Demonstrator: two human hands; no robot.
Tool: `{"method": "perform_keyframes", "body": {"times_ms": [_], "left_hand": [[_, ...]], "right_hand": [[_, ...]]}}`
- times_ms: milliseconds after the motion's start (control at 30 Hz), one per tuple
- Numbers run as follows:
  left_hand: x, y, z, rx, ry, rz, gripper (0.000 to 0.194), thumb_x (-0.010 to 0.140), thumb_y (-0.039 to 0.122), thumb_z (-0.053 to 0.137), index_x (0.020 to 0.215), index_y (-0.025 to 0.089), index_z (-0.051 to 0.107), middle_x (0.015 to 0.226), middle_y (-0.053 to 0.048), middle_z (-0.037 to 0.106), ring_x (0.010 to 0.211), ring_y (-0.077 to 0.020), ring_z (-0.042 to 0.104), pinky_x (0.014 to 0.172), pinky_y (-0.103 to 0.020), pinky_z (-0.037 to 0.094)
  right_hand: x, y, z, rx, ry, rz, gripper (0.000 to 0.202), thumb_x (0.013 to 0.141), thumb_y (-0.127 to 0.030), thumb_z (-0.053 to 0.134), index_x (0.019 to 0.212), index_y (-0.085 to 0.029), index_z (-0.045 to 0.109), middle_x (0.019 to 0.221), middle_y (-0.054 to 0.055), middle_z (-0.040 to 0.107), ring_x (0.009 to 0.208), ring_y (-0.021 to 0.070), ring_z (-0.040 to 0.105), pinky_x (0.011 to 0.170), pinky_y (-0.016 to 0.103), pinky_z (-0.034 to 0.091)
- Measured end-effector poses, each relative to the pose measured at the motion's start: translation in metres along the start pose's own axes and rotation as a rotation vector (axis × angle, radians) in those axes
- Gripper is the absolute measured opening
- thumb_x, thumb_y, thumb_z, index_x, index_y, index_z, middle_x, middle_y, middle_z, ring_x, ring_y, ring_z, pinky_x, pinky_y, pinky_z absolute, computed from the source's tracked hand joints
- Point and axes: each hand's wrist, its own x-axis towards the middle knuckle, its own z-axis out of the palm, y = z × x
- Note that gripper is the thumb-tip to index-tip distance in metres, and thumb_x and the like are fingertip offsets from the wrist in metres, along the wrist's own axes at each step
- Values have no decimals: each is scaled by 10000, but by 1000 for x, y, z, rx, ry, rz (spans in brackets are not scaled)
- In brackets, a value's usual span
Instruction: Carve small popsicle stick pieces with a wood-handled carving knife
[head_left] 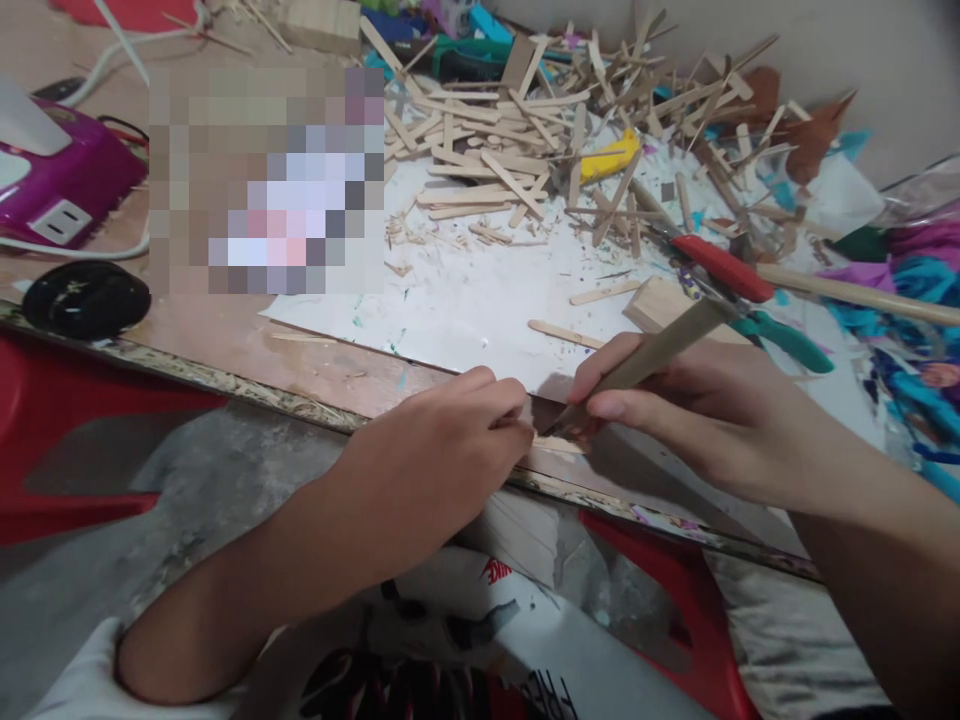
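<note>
My left hand (442,450) is closed at the table's front edge, its fingertips pinching a flat wooden craft stick (559,443) laid on the tabletop. In my right hand (675,415) is a craft knife (656,345) with a long olive-grey handle, held like a pen and slanting down to the left. Its dark tip meets the stick just right of my left fingertips. Part of the stick is hidden under my left fingers. Two loose craft sticks (564,333) lie on the white paper (450,320) beyond my hands.
Behind the paper rises a heap of craft sticks (487,130) with a yellow object (609,155) in it. Red-and-green-handled pliers (724,268) and a wooden block (664,305) lie near my right hand. A purple power outlet box (67,170) and black round object (86,298) stand left.
</note>
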Motion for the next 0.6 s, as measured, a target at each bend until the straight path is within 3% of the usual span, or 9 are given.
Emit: {"method": "perform_keyframes", "body": {"times_ms": [100, 200, 300, 467, 600], "left_hand": [[-1, 0, 0, 7, 11, 15, 366, 1169, -89, 712, 1024, 211, 864, 1065, -3, 786, 1015, -211, 759, 898, -368, 579], [-1, 0, 1, 20, 32, 22, 366, 1156, -95, 699, 1013, 202, 859, 1050, -10, 772, 985, -212, 741, 894, -366, 562], [-1, -1, 4, 30, 48, 20, 396, 1117, -124, 678, 978, 215, 828, 1037, -7, 760, 959, -208, 727, 874, -357, 551], [-1, -1, 7, 49, 74, 12, 415, 1033, -157, 654, 943, 234, 762, 1039, 1, 766, 974, -202, 739, 851, -341, 548], [-1, 0, 6, 55, 73, 19, 396, 996, -146, 662, 945, 238, 742, 1045, 1, 769, 969, -200, 737, 844, -332, 552]], "right_hand": [[3, -4, -2, -71, -51, -36, 551, 1225, -792, 784, 1007, -304, 918, 924, 29, 893, 773, 213, 794, 684, 355, 613], [8, -4, -5, -38, -98, -3, 487, 1202, -761, 840, 1074, -299, 924, 910, 27, 890, 773, 226, 803, 676, 366, 592], [15, -3, -7, 107, -151, 108, 444, 1165, -713, 922, 1107, -273, 901, 883, 29, 883, 787, 222, 823, 726, 357, 636], [33, -1, -12, 265, -260, 222, 647, 1076, -862, 954, 1087, -220, 872, 901, 64, 904, 767, 233, 876, 718, 374, 761], [49, 0, -22, 290, -377, 288, 580, 1061, -800, 1011, 1066, -231, 899, 944, 65, 932, 812, 212, 903, 740, 312, 767]]}}
